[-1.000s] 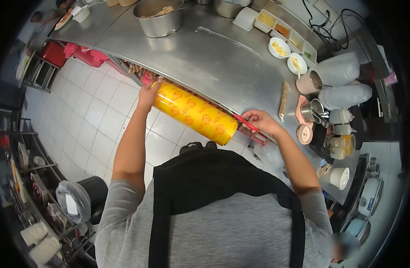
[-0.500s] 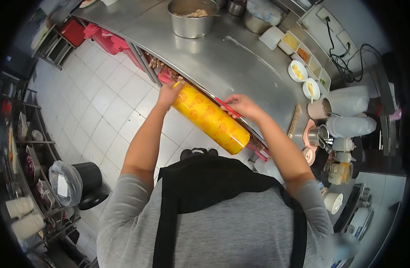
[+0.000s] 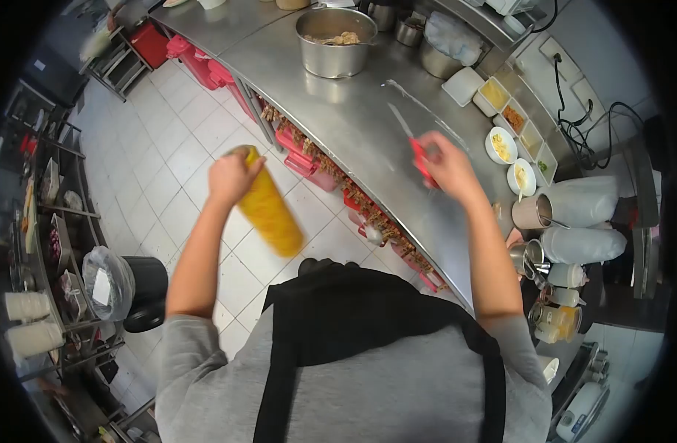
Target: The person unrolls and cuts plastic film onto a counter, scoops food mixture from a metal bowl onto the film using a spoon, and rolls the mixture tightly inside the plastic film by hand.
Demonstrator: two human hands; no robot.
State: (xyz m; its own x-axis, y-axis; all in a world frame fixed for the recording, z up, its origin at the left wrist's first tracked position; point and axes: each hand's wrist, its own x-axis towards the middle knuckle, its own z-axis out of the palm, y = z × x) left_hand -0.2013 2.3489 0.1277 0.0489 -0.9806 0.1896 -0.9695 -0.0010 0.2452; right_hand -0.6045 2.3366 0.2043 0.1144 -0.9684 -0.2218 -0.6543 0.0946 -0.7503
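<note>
My left hand (image 3: 233, 177) is closed round the top end of a roll of yellow printed plastic film (image 3: 272, 218). The roll hangs tilted over the tiled floor, its lower end towards my feet and blurred by motion. Over the steel counter, my right hand (image 3: 449, 166) grips the red handle of a knife (image 3: 400, 118). Its narrow blade points up and away to the left. A gap separates the knife from the roll.
On the steel counter (image 3: 338, 118) stands a pot (image 3: 337, 59) with food and a spoon. Two white bowls (image 3: 501, 145) and small ingredient tubs (image 3: 493, 94) line its right side. Red bins (image 3: 309, 162) sit underneath. A black bin (image 3: 148, 284) stands on the left floor.
My left hand has carried the roll left, off the counter's edge, and it now hangs more steeply. The knife has moved away from the roll, right and farther over the counter.
</note>
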